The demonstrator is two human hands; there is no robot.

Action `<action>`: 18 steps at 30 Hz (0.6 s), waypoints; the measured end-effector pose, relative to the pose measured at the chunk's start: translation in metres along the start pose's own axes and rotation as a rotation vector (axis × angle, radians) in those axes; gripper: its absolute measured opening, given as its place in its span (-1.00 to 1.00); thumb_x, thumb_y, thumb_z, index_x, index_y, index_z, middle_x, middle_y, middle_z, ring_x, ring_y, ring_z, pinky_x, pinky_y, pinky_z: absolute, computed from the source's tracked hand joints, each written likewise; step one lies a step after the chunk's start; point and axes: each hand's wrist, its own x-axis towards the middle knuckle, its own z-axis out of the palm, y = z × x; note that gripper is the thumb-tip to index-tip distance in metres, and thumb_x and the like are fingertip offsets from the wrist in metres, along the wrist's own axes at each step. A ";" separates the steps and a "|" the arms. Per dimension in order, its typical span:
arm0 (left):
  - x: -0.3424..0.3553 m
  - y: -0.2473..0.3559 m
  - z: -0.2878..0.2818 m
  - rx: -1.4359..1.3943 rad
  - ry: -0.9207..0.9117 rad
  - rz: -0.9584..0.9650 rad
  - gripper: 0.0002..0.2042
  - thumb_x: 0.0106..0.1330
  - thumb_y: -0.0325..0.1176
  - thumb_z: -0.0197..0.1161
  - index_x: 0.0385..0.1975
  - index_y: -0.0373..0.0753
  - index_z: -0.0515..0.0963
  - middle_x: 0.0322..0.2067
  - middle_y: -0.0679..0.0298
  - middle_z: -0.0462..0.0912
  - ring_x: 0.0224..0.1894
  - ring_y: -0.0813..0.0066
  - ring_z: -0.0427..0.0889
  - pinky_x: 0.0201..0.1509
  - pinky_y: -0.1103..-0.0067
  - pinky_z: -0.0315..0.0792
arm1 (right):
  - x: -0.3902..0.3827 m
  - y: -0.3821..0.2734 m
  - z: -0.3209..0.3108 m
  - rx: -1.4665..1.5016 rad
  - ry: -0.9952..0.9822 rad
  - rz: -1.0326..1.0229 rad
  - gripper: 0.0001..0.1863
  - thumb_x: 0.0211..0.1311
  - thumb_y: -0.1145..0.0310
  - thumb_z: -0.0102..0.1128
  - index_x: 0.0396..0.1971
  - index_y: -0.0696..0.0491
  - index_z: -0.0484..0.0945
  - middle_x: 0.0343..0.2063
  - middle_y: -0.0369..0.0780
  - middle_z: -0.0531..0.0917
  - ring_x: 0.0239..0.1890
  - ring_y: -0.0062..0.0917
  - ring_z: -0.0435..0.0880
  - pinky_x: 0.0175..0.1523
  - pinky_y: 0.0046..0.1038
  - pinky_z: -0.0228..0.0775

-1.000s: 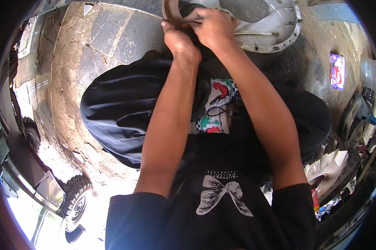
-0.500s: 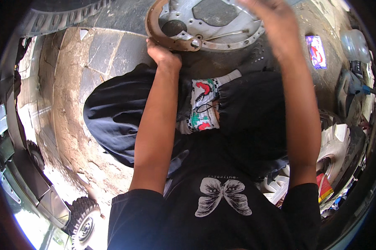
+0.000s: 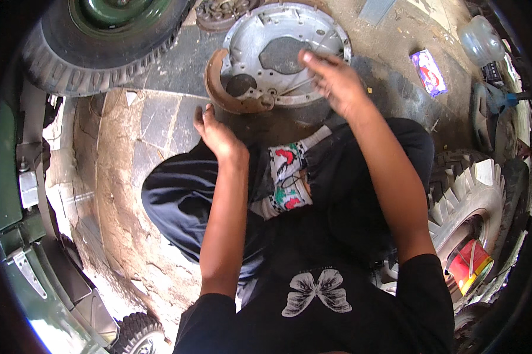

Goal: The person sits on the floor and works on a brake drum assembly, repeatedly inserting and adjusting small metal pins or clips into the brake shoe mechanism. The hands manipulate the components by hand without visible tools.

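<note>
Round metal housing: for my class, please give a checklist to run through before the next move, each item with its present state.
1. Left hand empty: ok, nothing shows in it.
2. Right hand empty: ok, nothing shows in it.
3. Curved brown piece at the lower-left rim of the round metal housing: ok.
4. Curved brown piece fastened: cannot tell.
5. Whole round metal housing in plain view: not ok, the right hand hides part of its lower right.
6. Purple packet apart from the round metal housing: ok, lying off to its right.
</note>
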 end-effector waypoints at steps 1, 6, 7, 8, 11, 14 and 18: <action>-0.007 0.025 -0.002 0.058 -0.230 0.080 -0.51 0.58 -0.17 0.12 0.39 -0.30 0.42 0.32 0.06 0.51 0.33 0.22 0.50 0.44 0.25 0.37 | -0.005 0.004 0.004 0.019 -0.108 0.076 -0.30 0.15 0.06 0.68 0.18 0.13 0.61 -0.12 -0.20 0.79 -0.17 -0.60 0.67 -0.02 -0.50 0.51; -0.015 0.092 0.001 0.687 -1.045 0.470 -0.60 0.43 -0.40 0.44 0.24 -0.22 0.62 0.08 0.20 0.73 0.09 0.39 0.71 0.16 0.49 0.58 | -0.040 0.014 0.033 0.130 -0.459 0.172 -0.55 0.28 0.24 0.59 0.12 0.00 0.67 -0.12 -0.37 0.78 -0.11 -0.66 0.70 0.07 -0.50 0.49; -0.011 0.090 0.002 0.649 -1.078 0.493 -0.50 0.33 -0.50 0.51 0.28 -0.20 0.61 0.11 0.20 0.71 0.10 0.43 0.71 0.10 0.52 0.64 | -0.035 0.019 0.031 0.142 -0.538 0.168 -0.57 0.30 0.29 0.57 0.12 0.02 0.67 -0.09 -0.33 0.78 -0.09 -0.66 0.71 0.08 -0.49 0.49; -0.005 0.086 -0.001 0.682 -1.077 0.543 -0.45 0.30 -0.54 0.52 0.31 -0.20 0.59 0.16 0.20 0.67 0.09 0.48 0.71 0.09 0.52 0.67 | -0.037 0.017 0.034 0.132 -0.543 0.168 -0.60 0.33 0.34 0.53 0.11 0.08 0.67 -0.07 -0.29 0.78 -0.07 -0.64 0.72 0.07 -0.49 0.53; -0.002 0.071 -0.009 0.474 -1.008 0.281 -0.49 0.30 -0.57 0.51 0.27 -0.23 0.62 0.04 0.29 0.68 -0.02 0.51 0.74 0.05 0.54 0.67 | -0.042 0.012 0.040 0.097 -0.636 0.116 -0.58 0.37 0.35 0.47 0.17 0.13 0.66 -0.06 -0.31 0.77 -0.07 -0.68 0.71 0.10 -0.56 0.55; -0.007 0.062 -0.008 0.532 -0.982 0.397 -0.57 0.31 -0.59 0.49 0.20 -0.27 0.67 -0.08 0.35 0.68 -0.09 0.56 0.73 0.03 0.58 0.65 | -0.042 0.011 0.039 0.096 -0.661 0.133 -0.57 0.37 0.37 0.47 0.18 0.15 0.67 -0.02 -0.26 0.78 -0.06 -0.65 0.72 0.13 -0.55 0.55; -0.009 0.059 -0.007 0.476 -0.895 0.314 -0.68 0.36 -0.59 0.46 0.10 -0.33 0.71 -0.16 0.33 0.71 -0.13 0.60 0.71 -0.01 0.61 0.62 | -0.040 0.009 0.038 -0.059 -0.684 0.038 -0.66 0.40 0.39 0.43 0.10 0.17 0.71 -0.09 -0.22 0.81 -0.09 -0.61 0.76 0.10 -0.53 0.59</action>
